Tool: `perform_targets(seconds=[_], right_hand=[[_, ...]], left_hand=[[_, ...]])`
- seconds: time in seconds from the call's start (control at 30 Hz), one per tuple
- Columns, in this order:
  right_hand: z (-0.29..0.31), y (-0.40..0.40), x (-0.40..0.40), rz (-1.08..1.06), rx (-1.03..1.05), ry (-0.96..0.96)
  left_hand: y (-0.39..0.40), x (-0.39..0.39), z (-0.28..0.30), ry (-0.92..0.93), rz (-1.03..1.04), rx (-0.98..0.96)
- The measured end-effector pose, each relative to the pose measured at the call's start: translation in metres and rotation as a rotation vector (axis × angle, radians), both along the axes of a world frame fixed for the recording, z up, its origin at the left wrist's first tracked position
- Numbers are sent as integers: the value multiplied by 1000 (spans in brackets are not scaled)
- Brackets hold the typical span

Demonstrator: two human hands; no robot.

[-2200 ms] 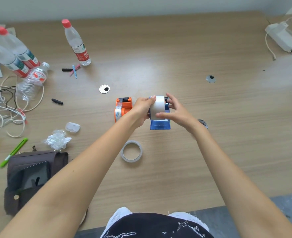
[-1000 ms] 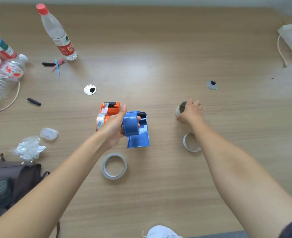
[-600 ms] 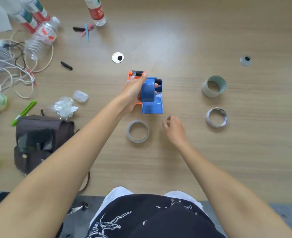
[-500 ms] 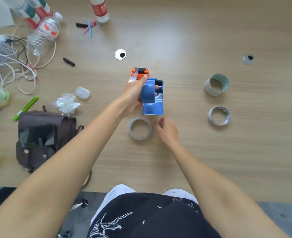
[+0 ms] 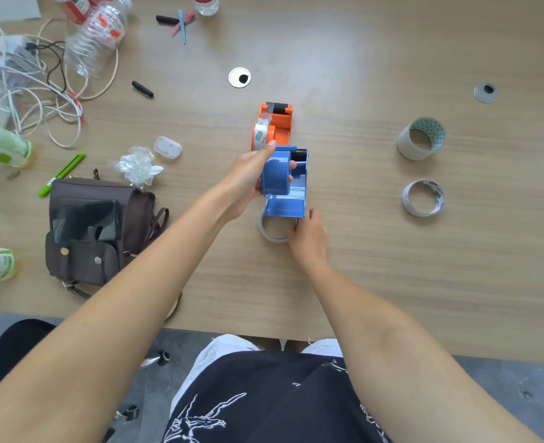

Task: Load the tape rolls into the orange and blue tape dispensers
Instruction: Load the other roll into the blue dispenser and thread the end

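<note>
My left hand (image 5: 246,179) grips the blue tape dispenser (image 5: 286,183) by its round hub, above the wooden table (image 5: 360,251). Just behind it the orange dispenser (image 5: 275,124) stands with a tape roll in it. A flat tape roll (image 5: 272,230) lies partly hidden under the blue dispenser's near end. My right hand (image 5: 307,236) has its fingers curled on that roll's right edge. Two more rolls lie to the right: a tall one (image 5: 421,137) and a thinner one (image 5: 423,197).
A brown bag (image 5: 101,231) with a phone lies at the left near the table's front edge. Cables (image 5: 24,91), plastic bottles (image 5: 94,36), a green pen (image 5: 61,174), crumpled plastic (image 5: 137,166) and a small clear case (image 5: 167,147) crowd the far left.
My right hand left the tall roll at the right, swept back to the middle and closed on the flat roll. My left hand drew the blue dispenser nearer, away from the orange one.
</note>
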State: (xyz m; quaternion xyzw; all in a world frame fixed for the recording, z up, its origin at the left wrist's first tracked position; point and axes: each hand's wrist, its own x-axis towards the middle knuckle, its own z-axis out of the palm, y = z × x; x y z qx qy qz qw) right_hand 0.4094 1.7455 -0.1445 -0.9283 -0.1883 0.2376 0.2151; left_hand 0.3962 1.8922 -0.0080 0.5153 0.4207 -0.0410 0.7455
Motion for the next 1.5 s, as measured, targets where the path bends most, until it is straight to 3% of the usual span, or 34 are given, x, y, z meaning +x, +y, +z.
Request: perform_targets(seconds=[0.57,0.73,0.83,0.93,1.07,1.23,1.5], right_hand=[[0,-105,7,-216,-67,-50],[9,-109,39,-666,104,87],[29,-93,58,-828,397,295],[61,-67,64,-742,565,480],[98,-37,53,-536,634,592],[112,-22,35,-332,512,619],[107,-23,19,-264,351,616]], left_hand=[[-41,-40,-7,3,-1,-30],[-48,-52,-14,-4,-24,-49],[-50,-56,-17,-18,-37,-56],[-54,-57,-16,-43,-33,-76],[-59,-54,-14,-63,-26,-96],[-57,-47,-9,-72,-84,-88],[-59,-49,-9,-100,-107,-64]])
